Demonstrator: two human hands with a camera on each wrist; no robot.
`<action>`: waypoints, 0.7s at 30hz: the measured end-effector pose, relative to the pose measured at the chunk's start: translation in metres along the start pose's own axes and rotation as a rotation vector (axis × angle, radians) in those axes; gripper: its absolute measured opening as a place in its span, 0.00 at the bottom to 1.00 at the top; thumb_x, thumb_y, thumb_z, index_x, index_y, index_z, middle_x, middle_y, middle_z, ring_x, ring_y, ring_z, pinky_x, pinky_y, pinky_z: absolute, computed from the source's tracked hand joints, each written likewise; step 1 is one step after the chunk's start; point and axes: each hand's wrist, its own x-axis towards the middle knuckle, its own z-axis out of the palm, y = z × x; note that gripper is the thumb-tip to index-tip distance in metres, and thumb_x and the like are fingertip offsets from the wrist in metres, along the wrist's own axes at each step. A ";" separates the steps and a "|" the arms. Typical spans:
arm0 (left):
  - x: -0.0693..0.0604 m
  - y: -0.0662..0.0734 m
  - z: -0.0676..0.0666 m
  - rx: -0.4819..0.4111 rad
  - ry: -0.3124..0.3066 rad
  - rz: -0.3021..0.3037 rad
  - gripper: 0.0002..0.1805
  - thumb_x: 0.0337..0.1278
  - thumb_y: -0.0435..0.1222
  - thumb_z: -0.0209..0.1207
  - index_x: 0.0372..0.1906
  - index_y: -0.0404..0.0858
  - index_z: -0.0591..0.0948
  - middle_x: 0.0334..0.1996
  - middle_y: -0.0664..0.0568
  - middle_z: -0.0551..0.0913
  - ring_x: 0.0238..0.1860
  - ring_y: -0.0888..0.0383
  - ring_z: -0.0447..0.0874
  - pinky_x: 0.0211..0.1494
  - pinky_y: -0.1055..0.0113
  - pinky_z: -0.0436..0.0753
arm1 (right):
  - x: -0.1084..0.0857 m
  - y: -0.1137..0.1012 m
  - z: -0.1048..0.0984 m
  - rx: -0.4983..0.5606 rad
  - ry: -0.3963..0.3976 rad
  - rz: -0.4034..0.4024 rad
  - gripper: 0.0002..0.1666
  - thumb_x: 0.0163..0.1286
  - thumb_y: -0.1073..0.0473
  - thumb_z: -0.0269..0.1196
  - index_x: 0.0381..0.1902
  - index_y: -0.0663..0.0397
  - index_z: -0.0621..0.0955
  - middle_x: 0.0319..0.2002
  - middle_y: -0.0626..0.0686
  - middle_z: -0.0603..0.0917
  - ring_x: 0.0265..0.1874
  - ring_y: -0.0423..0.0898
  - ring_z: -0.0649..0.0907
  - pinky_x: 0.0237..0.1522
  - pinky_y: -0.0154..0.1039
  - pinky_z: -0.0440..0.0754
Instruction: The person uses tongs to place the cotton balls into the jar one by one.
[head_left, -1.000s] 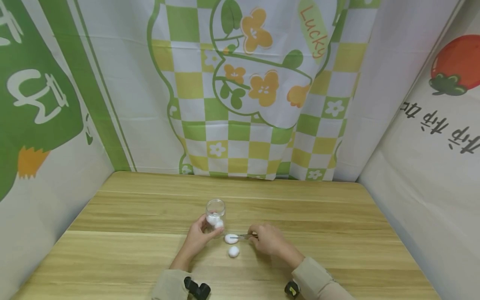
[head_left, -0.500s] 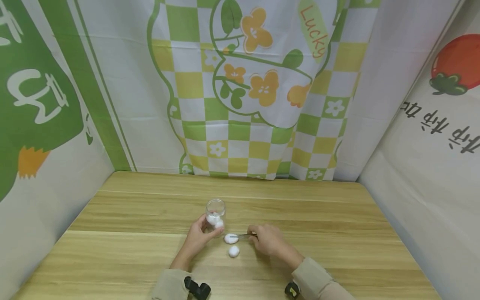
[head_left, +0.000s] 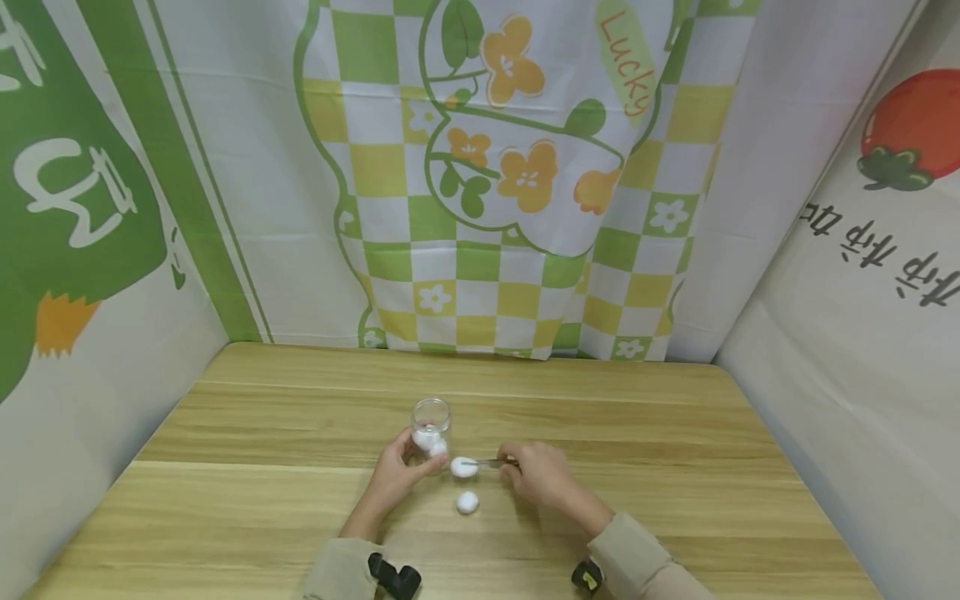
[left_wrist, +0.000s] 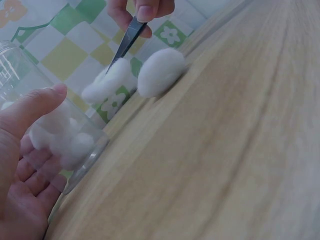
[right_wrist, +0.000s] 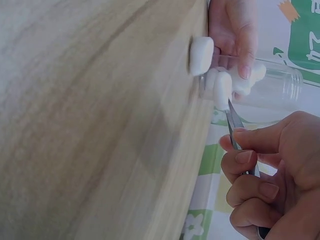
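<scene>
My left hand (head_left: 396, 475) grips a clear glass jar (head_left: 432, 414) that stands upright on the table, thumb on the near side and fingers behind. Several white cotton balls (left_wrist: 60, 137) lie in its lower part. With my right hand (head_left: 542, 475) I hold metal tweezers (right_wrist: 235, 120) between thumb and fingers. Their tips pinch a white cotton ball (head_left: 464, 467), lifted slightly off the table just right of the jar. Another cotton ball (head_left: 467, 502) rests on the wood, nearer to me.
The wooden table (head_left: 637, 433) spreads out around both hands. A patterned cloth (head_left: 517, 250) hangs along its back edge, and printed cloth walls border the left and right sides. Both sleeves bear black wrist devices, the left wrist device (head_left: 395, 577) being near the front.
The right hand has risen a little and moved slightly away from me, carrying the pinched cotton ball up with the tweezers. The left hand, jar and other cotton ball stay put.
</scene>
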 end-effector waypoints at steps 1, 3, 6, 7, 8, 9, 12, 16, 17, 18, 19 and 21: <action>0.000 0.000 0.000 -0.001 0.000 0.000 0.34 0.51 0.35 0.69 0.65 0.38 0.71 0.59 0.40 0.80 0.62 0.47 0.77 0.68 0.54 0.75 | 0.000 0.000 0.000 -0.001 0.004 0.001 0.05 0.65 0.60 0.63 0.38 0.51 0.83 0.27 0.50 0.86 0.20 0.37 0.70 0.19 0.29 0.63; 0.000 0.001 0.000 -0.001 0.001 0.003 0.34 0.51 0.35 0.69 0.65 0.38 0.71 0.59 0.40 0.80 0.62 0.47 0.77 0.68 0.54 0.75 | 0.000 0.000 -0.002 -0.004 0.014 -0.005 0.05 0.65 0.60 0.63 0.38 0.52 0.83 0.26 0.49 0.85 0.19 0.37 0.69 0.18 0.29 0.62; 0.000 0.001 0.000 -0.003 0.000 0.004 0.33 0.51 0.35 0.69 0.64 0.38 0.71 0.58 0.40 0.80 0.61 0.48 0.78 0.67 0.56 0.76 | 0.000 0.000 -0.004 -0.010 0.026 -0.006 0.05 0.65 0.60 0.63 0.38 0.52 0.83 0.24 0.48 0.84 0.19 0.37 0.69 0.19 0.29 0.62; 0.000 0.001 0.000 -0.004 0.000 0.004 0.33 0.51 0.35 0.69 0.64 0.38 0.71 0.58 0.40 0.80 0.61 0.48 0.78 0.67 0.56 0.76 | 0.000 -0.001 -0.004 -0.011 0.031 -0.005 0.05 0.65 0.60 0.63 0.38 0.51 0.83 0.23 0.48 0.84 0.19 0.38 0.69 0.19 0.30 0.62; 0.000 0.001 0.000 -0.005 -0.001 0.003 0.33 0.51 0.35 0.69 0.64 0.38 0.71 0.58 0.40 0.80 0.61 0.48 0.78 0.67 0.57 0.76 | -0.001 -0.001 -0.005 -0.017 0.037 -0.007 0.05 0.65 0.60 0.63 0.38 0.51 0.83 0.23 0.48 0.83 0.18 0.38 0.69 0.18 0.30 0.61; 0.000 0.001 0.000 -0.005 0.000 0.003 0.33 0.51 0.35 0.69 0.64 0.38 0.71 0.58 0.40 0.80 0.61 0.48 0.78 0.66 0.58 0.76 | -0.001 0.000 -0.005 -0.021 0.045 -0.006 0.05 0.65 0.59 0.63 0.38 0.51 0.83 0.23 0.48 0.83 0.19 0.38 0.69 0.19 0.30 0.61; 0.001 0.000 0.000 -0.005 0.001 0.003 0.33 0.51 0.35 0.69 0.64 0.38 0.71 0.58 0.40 0.80 0.61 0.48 0.78 0.66 0.58 0.76 | -0.001 0.001 -0.007 -0.022 0.069 -0.013 0.03 0.65 0.59 0.63 0.37 0.50 0.83 0.23 0.48 0.84 0.19 0.37 0.70 0.18 0.30 0.61; 0.002 -0.002 0.000 -0.011 0.002 0.005 0.33 0.51 0.34 0.68 0.64 0.37 0.71 0.59 0.39 0.79 0.62 0.46 0.77 0.69 0.55 0.75 | -0.001 0.002 -0.011 0.005 0.078 -0.016 0.03 0.65 0.60 0.63 0.36 0.50 0.83 0.23 0.48 0.85 0.18 0.36 0.69 0.16 0.28 0.61; 0.002 -0.002 0.000 -0.011 0.001 0.006 0.33 0.52 0.34 0.68 0.65 0.37 0.71 0.59 0.38 0.79 0.63 0.45 0.77 0.69 0.54 0.74 | -0.001 0.002 -0.013 0.014 0.074 -0.016 0.03 0.66 0.60 0.63 0.37 0.51 0.83 0.23 0.48 0.84 0.17 0.36 0.69 0.16 0.27 0.60; 0.002 -0.002 0.000 -0.012 -0.001 0.008 0.34 0.52 0.34 0.68 0.65 0.37 0.70 0.60 0.38 0.79 0.63 0.45 0.76 0.70 0.53 0.74 | -0.001 0.002 -0.015 0.026 0.069 -0.013 0.04 0.66 0.60 0.62 0.37 0.51 0.83 0.23 0.48 0.84 0.17 0.35 0.68 0.16 0.27 0.59; 0.002 -0.002 0.000 -0.012 -0.003 0.008 0.34 0.52 0.34 0.68 0.65 0.36 0.70 0.60 0.38 0.78 0.64 0.44 0.76 0.70 0.52 0.73 | -0.001 0.002 -0.016 0.034 0.065 -0.012 0.04 0.66 0.60 0.62 0.38 0.52 0.83 0.23 0.48 0.84 0.16 0.35 0.67 0.15 0.26 0.59; 0.001 -0.002 0.000 -0.009 -0.006 0.012 0.34 0.52 0.34 0.68 0.65 0.36 0.70 0.60 0.37 0.78 0.64 0.44 0.76 0.71 0.51 0.73 | -0.001 0.001 -0.019 0.039 0.064 -0.015 0.05 0.67 0.60 0.62 0.39 0.52 0.83 0.23 0.48 0.84 0.16 0.34 0.67 0.15 0.25 0.58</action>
